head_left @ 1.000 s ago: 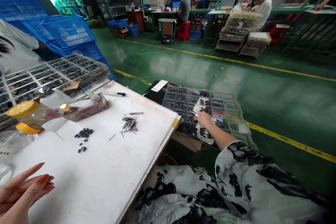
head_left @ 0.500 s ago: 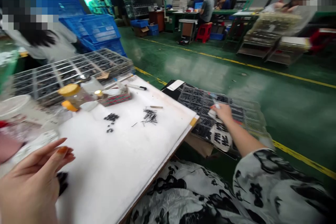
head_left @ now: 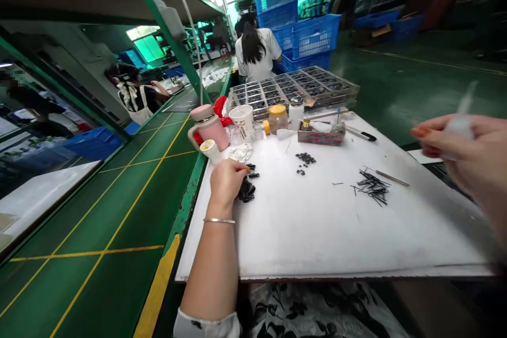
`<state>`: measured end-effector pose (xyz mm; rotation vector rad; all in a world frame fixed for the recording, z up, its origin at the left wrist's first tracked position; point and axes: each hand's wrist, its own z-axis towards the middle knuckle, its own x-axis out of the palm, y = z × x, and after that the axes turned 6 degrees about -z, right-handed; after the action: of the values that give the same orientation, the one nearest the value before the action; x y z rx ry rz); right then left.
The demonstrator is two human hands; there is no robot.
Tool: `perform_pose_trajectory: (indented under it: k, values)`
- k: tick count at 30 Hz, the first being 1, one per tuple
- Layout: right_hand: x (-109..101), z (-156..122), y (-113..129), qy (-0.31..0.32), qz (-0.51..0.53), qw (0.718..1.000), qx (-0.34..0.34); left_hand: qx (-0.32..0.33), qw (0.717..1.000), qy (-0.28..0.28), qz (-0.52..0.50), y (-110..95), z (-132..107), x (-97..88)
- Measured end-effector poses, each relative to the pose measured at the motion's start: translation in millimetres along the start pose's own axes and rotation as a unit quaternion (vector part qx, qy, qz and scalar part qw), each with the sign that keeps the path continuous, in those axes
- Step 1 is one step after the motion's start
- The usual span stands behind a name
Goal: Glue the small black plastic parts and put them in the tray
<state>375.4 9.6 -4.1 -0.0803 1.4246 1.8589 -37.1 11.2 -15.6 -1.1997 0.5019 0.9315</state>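
On my feed, the nearest thing is a black-and-white patterned sleeve [head_left: 206,325], and above it my left hand [head_left: 227,182], a silver bangle [head_left: 219,220] on its wrist, sits curled on the white work board [head_left: 317,243]. Its fingers touch a small heap of black parts [head_left: 247,191]; I can't tell whether they grip any. The right hand [head_left: 467,148] is well apart, raised at the right edge over the board, pinching a translucent white piece [head_left: 460,129].

Farther up the board lie a pile of thin black pins [head_left: 372,187] and a scatter of black beads [head_left: 304,158]. Beyond them are a red patterned box [head_left: 320,134], a yellow-lidded jar [head_left: 278,119] and a pink tumbler [head_left: 208,127]. A clear tray of black parts [head_left: 293,87] sits behind them, and a co-worker [head_left: 255,47] stands farthest off, beside blue crates [head_left: 312,37].
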Motion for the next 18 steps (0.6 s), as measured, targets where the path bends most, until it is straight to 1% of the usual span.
perform_pose_trajectory:
  k: [2,3,5,7,10,12,14,15,16,18]
  values:
    - [28.2,-7.8,38.2,0.062,0.089,0.994,-0.033,0.025,0.997,0.027,0.072,-5.9,-2.4,8.0]
    - [40.9,-11.3,53.3,0.097,0.12,0.987,-0.046,0.036,0.994,0.038,0.101,-8.3,-3.2,12.2]
    - [61.8,-16.6,74.7,0.154,0.146,0.975,-0.062,0.051,0.988,0.06,0.136,-11.0,-4.4,19.5]
    - [74.8,-19.5,85.2,0.2,0.128,0.968,-0.078,0.06,0.984,0.078,0.146,-10.9,-5.1,23.9]
    - [79.1,-18.8,84.4,0.237,0.061,0.964,-0.106,0.073,0.986,0.075,0.127,-8.9,-4.5,25.7]
    - [74.7,-16.2,75.7,0.263,0.003,0.958,-0.119,0.071,0.993,0.063,0.077,-8.4,-2.7,25.7]
    - [68.3,-14.3,62.5,0.304,-0.057,0.943,-0.123,0.053,0.996,0.06,-0.03,-10.0,-1.0,25.9]
    - [65.4,-14.3,55.2,0.326,-0.083,0.934,-0.121,0.037,0.992,0.067,-0.104,-11.6,-0.6,26.0]
    - [63.3,-15.2,48.0,0.344,-0.108,0.925,-0.116,0.018,0.98,0.079,-0.183,-13.8,-0.6,26.0]
    - [62.0,-19.6,35.7,0.369,-0.145,0.911,-0.114,-0.029,0.94,0.11,-0.323,-19.1,-1.8,25.2]
